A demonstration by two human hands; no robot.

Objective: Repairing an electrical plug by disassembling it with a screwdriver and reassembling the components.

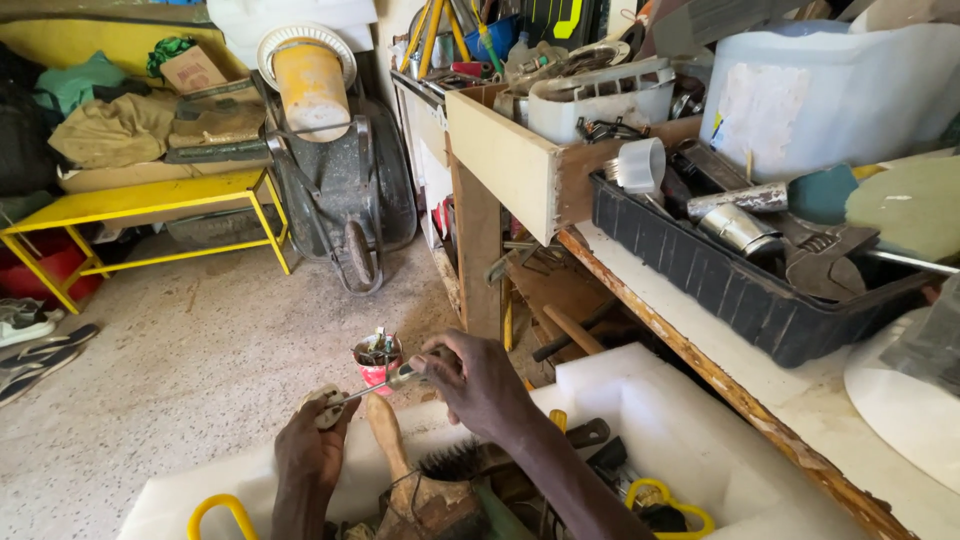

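Left hand (pixel 312 452): we see it closed around a small pale fitting (pixel 326 404), held up over the white foam box (pixel 660 420); the grip is clenched on that piece.
Right hand (pixel 478 380): its grip is clenched on the clear handle of a screwdriver (pixel 385 382), thumb and fingers wrapped round it.
Screwdriver: it lies nearly level between the two hands, and its thin shaft runs left so that the tip meets the pale fitting.
Pale fitting: small and partly hidden by the fingers, so we cannot tell exactly what it is.
Red cup (pixel 377 360): it stands on the concrete floor just beyond the hands, filled with small metal bits.
Foam box: below the hands, it holds a wooden-handled brush (pixel 415 480) with dark bristles, and yellow handles show at both ends.
Desk (pixel 800 400): to the right, with a worn wooden edge, it carries a black plastic tray (pixel 720 290) of wrenches, metal cylinders and a small clear cup.
Wooden drawer (pixel 510 155): it stands open behind the tray, crammed with tools.
Wheelbarrow (pixel 340 190): tipped upright against the far wall, beside a yellow metal bench (pixel 140 205) piled with cloth.
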